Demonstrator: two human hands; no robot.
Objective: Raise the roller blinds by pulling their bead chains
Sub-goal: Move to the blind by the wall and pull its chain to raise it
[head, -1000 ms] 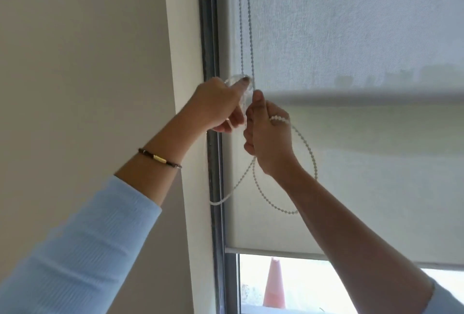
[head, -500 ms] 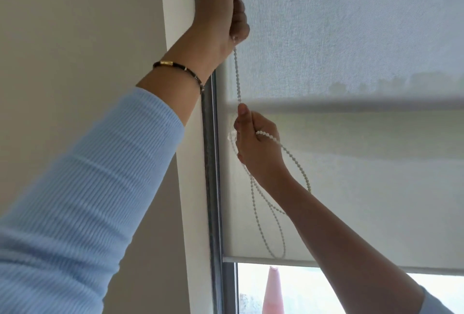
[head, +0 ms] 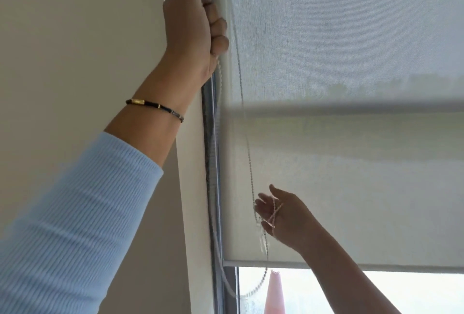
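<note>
A dark window frame point(head: 212, 163) is seen running from top to bottom. To its left, a plain beige wall point(head: 62, 37) is seen, with a paler reveal strip point(head: 193, 188) set between wall and frame. To the right of the frame, low down, a band of bright glass point(head: 351, 293) is left uncovered. Through that glass, just right of the frame, a pink cone-shaped object point(head: 274, 293) is seen, blurred.
</note>
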